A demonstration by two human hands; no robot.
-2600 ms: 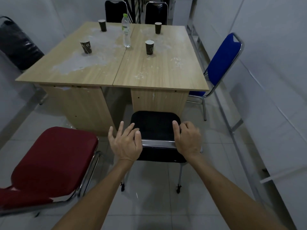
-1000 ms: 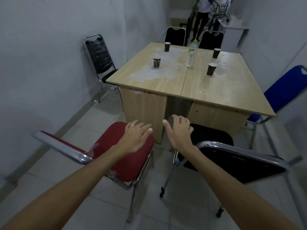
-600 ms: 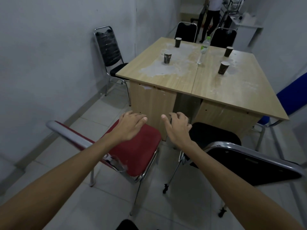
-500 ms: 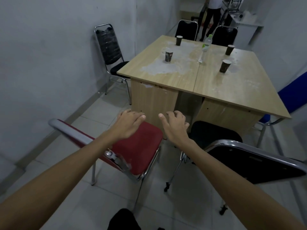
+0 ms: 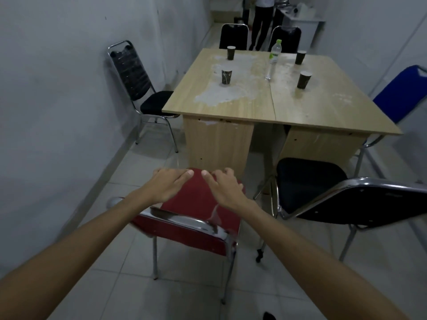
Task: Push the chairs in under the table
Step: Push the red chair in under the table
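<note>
Red chair [image 5: 198, 204] stands off the table [image 5: 254, 107] near edge; our left hand [image 5: 169, 183] and right hand [image 5: 223, 187] hover above its seat, fingers spread, grasping nothing.

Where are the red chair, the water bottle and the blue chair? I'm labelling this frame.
red chair [image 5: 196, 199], head view, on the bare seat cushion
water bottle [image 5: 273, 57], head view, on its label
blue chair [image 5: 403, 95], head view, on the backrest

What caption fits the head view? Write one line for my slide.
Left hand and right hand open above the red chair, facing the wooden table.
</note>
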